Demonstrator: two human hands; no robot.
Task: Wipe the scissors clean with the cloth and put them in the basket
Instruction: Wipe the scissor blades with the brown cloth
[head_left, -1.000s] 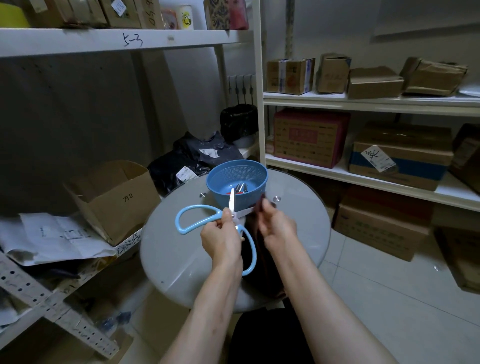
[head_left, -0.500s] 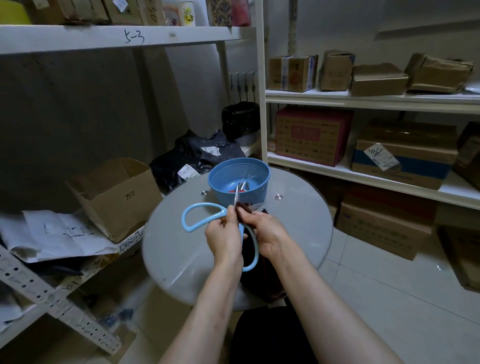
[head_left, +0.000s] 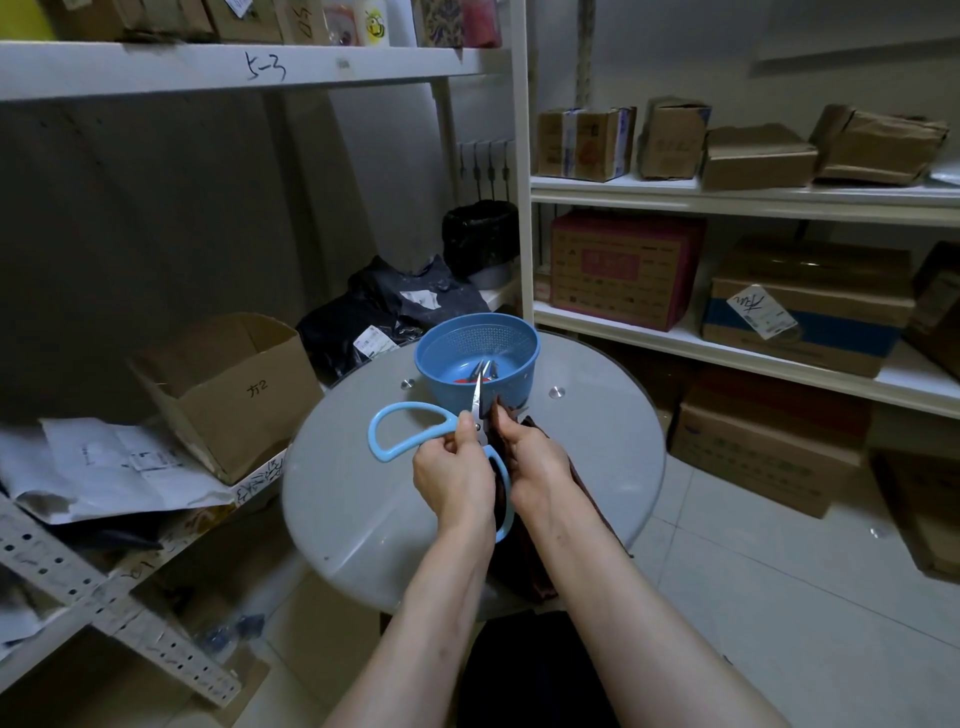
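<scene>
My left hand (head_left: 451, 467) grips light-blue-handled scissors (head_left: 410, 431) near the pivot, blades spread and pointing up toward the basket. One handle loop sticks out to the left, the other hangs below my hand. My right hand (head_left: 535, 462) holds a dark brown cloth (head_left: 587, 499) pressed against one blade; the cloth drapes down over the table edge. A blue perforated plastic basket (head_left: 509, 338) stands on the far side of the round grey table (head_left: 363, 499), just beyond the blade tips, with a few dark and red tools inside.
An open cardboard box (head_left: 228, 384) and loose papers (head_left: 104, 467) lie on the low left shelf. Black bags (head_left: 395, 306) sit behind the table. White shelving (head_left: 727, 197) with cardboard boxes fills the right side. Tiled floor lies to the right.
My right hand with the cloth slid in from the blade's side to close against my left hand at the pivot. The scissors stay held upright in much the same place.
</scene>
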